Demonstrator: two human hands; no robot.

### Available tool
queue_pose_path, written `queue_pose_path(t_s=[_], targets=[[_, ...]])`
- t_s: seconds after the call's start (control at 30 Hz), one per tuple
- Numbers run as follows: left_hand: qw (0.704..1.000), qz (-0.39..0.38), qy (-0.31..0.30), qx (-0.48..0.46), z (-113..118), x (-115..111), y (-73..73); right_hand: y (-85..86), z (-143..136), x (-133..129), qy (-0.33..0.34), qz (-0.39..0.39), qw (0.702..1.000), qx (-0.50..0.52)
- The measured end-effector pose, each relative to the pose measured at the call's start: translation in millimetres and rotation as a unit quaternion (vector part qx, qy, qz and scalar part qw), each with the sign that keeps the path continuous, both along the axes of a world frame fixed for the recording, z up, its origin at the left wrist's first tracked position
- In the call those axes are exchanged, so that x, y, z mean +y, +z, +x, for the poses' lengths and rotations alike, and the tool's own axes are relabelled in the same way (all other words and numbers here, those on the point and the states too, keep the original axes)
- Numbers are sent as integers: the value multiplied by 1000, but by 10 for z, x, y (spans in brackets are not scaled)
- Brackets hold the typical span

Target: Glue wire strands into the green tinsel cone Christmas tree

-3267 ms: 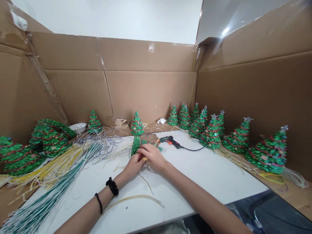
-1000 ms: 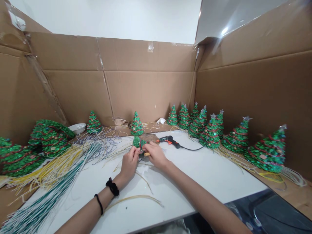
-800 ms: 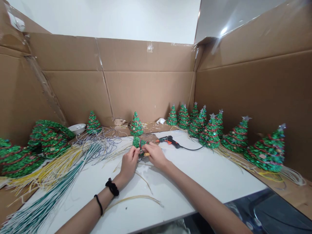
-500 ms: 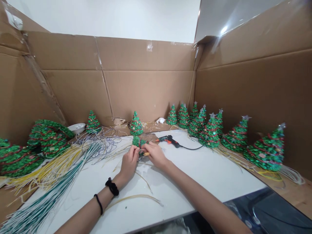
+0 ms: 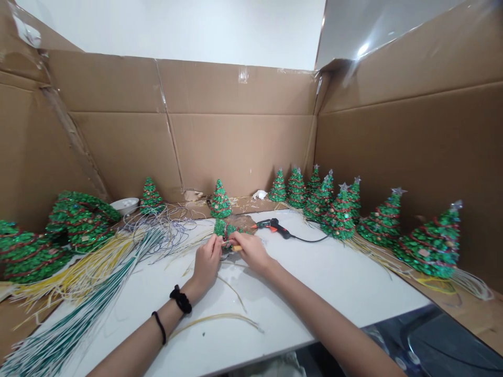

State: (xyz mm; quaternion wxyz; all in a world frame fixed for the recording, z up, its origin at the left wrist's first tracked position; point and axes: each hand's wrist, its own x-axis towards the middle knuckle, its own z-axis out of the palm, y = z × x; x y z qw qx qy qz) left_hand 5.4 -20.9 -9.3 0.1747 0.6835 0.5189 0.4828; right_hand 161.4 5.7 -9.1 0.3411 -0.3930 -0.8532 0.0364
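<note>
My left hand is closed in a pinch, with a thin light strand reaching from its fingertips toward my right hand. The right fingers are curled around a small tool with a yellow-orange handle; its working end is hidden. Just beyond both hands lies a green tinsel Christmas tree with red trim, partly covered by my fingers. Whether the fingertips touch it, I cannot tell. A black and orange glue gun rests to the right, its nozzle beside a brown patch.
Finished-looking trees with stars line the right; another tree stands behind my hands. Bundles of yellow and green wires spread at left, near a white bowl. Cardboard walls enclose the white table. Loose strands lie in front.
My hands have drawn slightly apart, and the thin strand between them shows more clearly. More of the lying tree is visible. The view has shifted very slightly.
</note>
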Motion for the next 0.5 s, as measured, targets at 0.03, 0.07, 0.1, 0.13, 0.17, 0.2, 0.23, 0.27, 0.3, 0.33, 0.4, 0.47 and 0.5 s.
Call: queue_pose_path(t_s=[0.03,0.07,0.1,0.13,0.17,0.2,0.23,0.27,0.3,0.33,0.4,0.47,0.5], targets=[[1000,9,7,-7,-6,1,14,-1,-2,-2,-4,-2,1000,-1],[1000,21,17,-17,-15,5,31,-3,-3,-2,-8,-2,1000,-2],[999,33,29,-29,-26,13,46,-6,-4,0,-14,0,1000,-2],[997,45,45,-42,-39,27,59,-10,-5,3,-21,3,1000,-2],[995,55,61,-56,-54,47,66,-14,-4,8,-29,7,1000,-1],[993,62,75,-70,-70,73,65,-20,-4,14,-37,10,999,0],[991,64,83,-82,-85,103,57,-25,-3,20,-45,14,999,1],[991,59,83,-92,-100,135,41,-29,-2,26,-52,18,998,2],[991,49,74,-99,-112,167,21,-33,-1,31,-57,21,998,4],[992,33,61,-104,-121,197,-3,-37,-1,36,-60,25,998,6],[994,2,32,-106,-129,241,-45,-44,-2,43,-67,32,997,11],[994,-18,9,-110,-127,260,-68,-51,-4,49,-80,37,996,18],[993,-23,1,-112,-123,259,-72,-54,-4,52,-89,38,995,24]])
